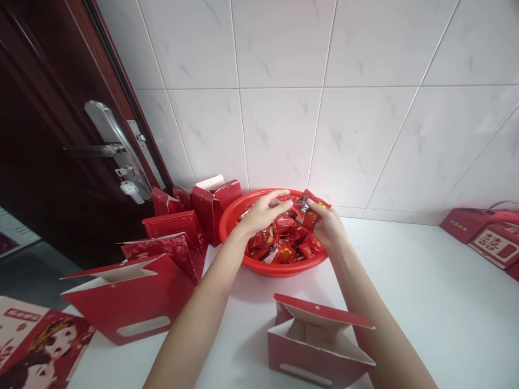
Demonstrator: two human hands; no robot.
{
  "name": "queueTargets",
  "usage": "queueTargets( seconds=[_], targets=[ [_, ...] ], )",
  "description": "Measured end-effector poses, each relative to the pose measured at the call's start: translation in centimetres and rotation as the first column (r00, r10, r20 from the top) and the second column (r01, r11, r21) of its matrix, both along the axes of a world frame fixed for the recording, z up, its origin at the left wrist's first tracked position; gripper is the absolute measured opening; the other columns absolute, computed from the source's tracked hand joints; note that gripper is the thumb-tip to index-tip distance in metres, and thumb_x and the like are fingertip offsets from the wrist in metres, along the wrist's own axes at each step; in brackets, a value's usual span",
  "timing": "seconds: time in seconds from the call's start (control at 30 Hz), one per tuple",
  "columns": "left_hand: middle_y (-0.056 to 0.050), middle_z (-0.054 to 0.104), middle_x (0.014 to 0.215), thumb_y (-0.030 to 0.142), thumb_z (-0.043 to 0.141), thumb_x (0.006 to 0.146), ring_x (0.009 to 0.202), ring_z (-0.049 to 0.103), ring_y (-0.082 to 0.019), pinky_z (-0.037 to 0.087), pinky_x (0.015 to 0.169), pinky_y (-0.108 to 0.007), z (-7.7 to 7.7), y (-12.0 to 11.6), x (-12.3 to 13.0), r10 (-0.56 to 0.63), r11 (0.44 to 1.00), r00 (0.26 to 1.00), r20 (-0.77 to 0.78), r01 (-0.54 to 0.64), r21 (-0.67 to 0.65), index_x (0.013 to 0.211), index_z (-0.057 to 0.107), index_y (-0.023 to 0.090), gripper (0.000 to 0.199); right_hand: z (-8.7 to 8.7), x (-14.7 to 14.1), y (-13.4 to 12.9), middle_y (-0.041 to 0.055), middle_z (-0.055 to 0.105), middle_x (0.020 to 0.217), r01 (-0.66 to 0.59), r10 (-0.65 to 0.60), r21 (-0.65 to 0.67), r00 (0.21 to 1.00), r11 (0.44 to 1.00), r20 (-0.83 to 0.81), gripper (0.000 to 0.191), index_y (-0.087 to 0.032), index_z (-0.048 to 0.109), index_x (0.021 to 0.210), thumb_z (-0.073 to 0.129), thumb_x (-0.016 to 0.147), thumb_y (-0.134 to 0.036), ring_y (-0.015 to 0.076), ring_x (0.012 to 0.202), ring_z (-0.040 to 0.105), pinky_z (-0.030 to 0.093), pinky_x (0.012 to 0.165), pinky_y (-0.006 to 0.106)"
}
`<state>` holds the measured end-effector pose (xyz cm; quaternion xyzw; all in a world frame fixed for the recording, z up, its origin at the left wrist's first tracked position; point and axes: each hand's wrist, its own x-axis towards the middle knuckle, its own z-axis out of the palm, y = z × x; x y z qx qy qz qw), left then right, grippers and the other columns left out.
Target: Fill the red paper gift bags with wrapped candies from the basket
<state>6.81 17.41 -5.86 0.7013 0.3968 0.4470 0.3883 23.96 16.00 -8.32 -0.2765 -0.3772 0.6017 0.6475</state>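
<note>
Over the far side of a red plastic basket (pixel 284 272), my right hand (pixel 329 227) grips several red-wrapped candies (pixel 311 218), its thumb pressed on top of them. My left hand (pixel 261 212) hovers just left of these candies, thumb and fingers apart, with nothing visible between them. Beneath both hands the basket holds a heap of loose wrapped candies (pixel 286 251), mostly red with gold and dark prints. In front of the basket, close to my right forearm, a red paper gift box (pixel 316 354) stands with its top open, and the visible inside is bare.
Several red gift boxes (pixel 135 300) stand in a row at the left, some open. A printed box (pixel 44 346) lies at the lower left corner. Red boxes (pixel 486 237) rest at the right edge. Behind the white table (pixel 405 275) are a tiled wall and a dark door (pixel 48 108).
</note>
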Motion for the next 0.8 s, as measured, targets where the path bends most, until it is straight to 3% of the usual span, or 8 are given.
queueTargets(
  seconds=[0.13,0.2,0.3,0.4,0.5,0.6,0.7,0.8],
  targets=[
    [-0.007,0.077,0.09,0.039,0.061,0.091,0.085,0.071,-0.024,0.053,0.078,-0.034,-1.0,0.7,-1.1,0.063,0.998,0.962,-0.265,-0.066,-0.003,0.103,0.077,0.019,0.028,-0.6,0.3,0.8,0.0027,0.079,0.084,0.098,-0.107,-0.083,0.989,0.992,-0.101,0.018,-0.021,0.074,0.079,0.085,0.065,-0.022,0.0253,0.089,0.076,0.063,0.087,0.039],
    [-0.007,0.077,0.085,0.028,0.058,0.089,0.082,0.071,-0.026,0.052,0.08,-0.035,-1.8,0.9,-1.2,0.063,0.998,0.861,-0.505,-0.051,0.037,0.088,0.078,0.02,0.021,-0.9,0.3,1.1,0.0027,0.079,0.083,0.107,-0.125,-0.13,0.982,0.986,-0.141,0.016,-0.021,0.074,0.077,0.084,0.064,-0.021,0.0239,0.084,0.075,0.064,0.084,0.038],
    [-0.007,0.08,0.094,0.014,0.054,0.083,0.094,0.073,-0.027,0.051,0.086,-0.035,-2.6,0.9,-0.7,-0.074,0.997,0.693,-0.717,0.075,-0.031,0.086,0.079,0.022,0.027,-1.3,0.3,1.4,0.003,0.079,0.081,0.114,-0.139,-0.16,0.978,0.98,-0.156,0.012,-0.02,0.073,0.074,0.082,0.065,-0.022,0.0226,0.081,0.075,0.064,0.082,0.035],
    [-0.007,0.08,0.106,0.01,0.057,0.076,0.101,0.073,-0.028,0.052,0.088,-0.033,-3.3,1.0,0.1,-0.158,0.987,0.622,-0.767,0.121,-0.105,0.1,0.08,0.024,0.036,-1.5,0.2,1.5,0.0029,0.078,0.079,0.144,-0.17,-0.166,0.973,0.976,-0.155,0.011,-0.02,0.073,0.071,0.082,0.066,-0.022,0.0223,0.08,0.075,0.063,0.079,0.033],
    [-0.01,0.077,0.118,0.009,0.062,0.071,0.109,0.07,-0.03,0.052,0.091,-0.034,-3.6,1.5,0.9,-0.152,0.986,0.579,-0.801,0.139,-0.087,0.117,0.074,0.022,0.05,-1.6,0.1,1.6,0.0024,0.078,0.077,0.154,-0.177,-0.147,0.972,0.977,-0.154,0.011,-0.021,0.072,0.07,0.081,0.065,-0.022,0.0229,0.077,0.075,0.064,0.077,0.034],
    [-0.015,0.07,0.132,0.014,0.07,0.067,0.115,0.067,-0.034,0.052,0.093,-0.035,-3.3,2.5,1.6,-0.14,0.987,0.482,-0.865,0.132,-0.087,0.13,0.067,0.018,0.063,-1.6,-0.1,1.6,0.0022,0.077,0.074,0.146,-0.167,-0.133,0.972,0.98,-0.166,0.01,-0.022,0.071,0.069,0.08,0.064,-0.021,0.0239,0.073,0.075,0.064,0.074,0.037],
    [-0.015,0.068,0.134,0.023,0.079,0.061,0.113,0.067,-0.035,0.053,0.088,-0.036,-2.8,3.8,2.2,-0.178,0.983,0.382,-0.907,0.111,-0.147,0.125,0.068,0.016,0.065,-1.3,-0.2,1.4,0.0019,0.077,0.073,0.156,-0.191,-0.184,0.962,0.971,-0.195,0.01,-0.021,0.072,0.068,0.079,0.062,-0.018,0.0228,0.072,0.074,0.064,0.073,0.036],
    [-0.007,0.076,0.114,0.025,0.081,0.058,0.099,0.07,-0.029,0.054,0.078,-0.03,-2.8,4.9,2.7,-0.246,0.969,0.394,-0.886,0.125,-0.213,0.111,0.074,0.021,0.054,-0.9,-0.3,1.2,0.002,0.077,0.073,0.167,-0.209,-0.204,0.956,0.965,-0.207,0.011,-0.02,0.073,0.07,0.08,0.061,-0.017,0.0215,0.072,0.073,0.064,0.071,0.034]
  ],
)
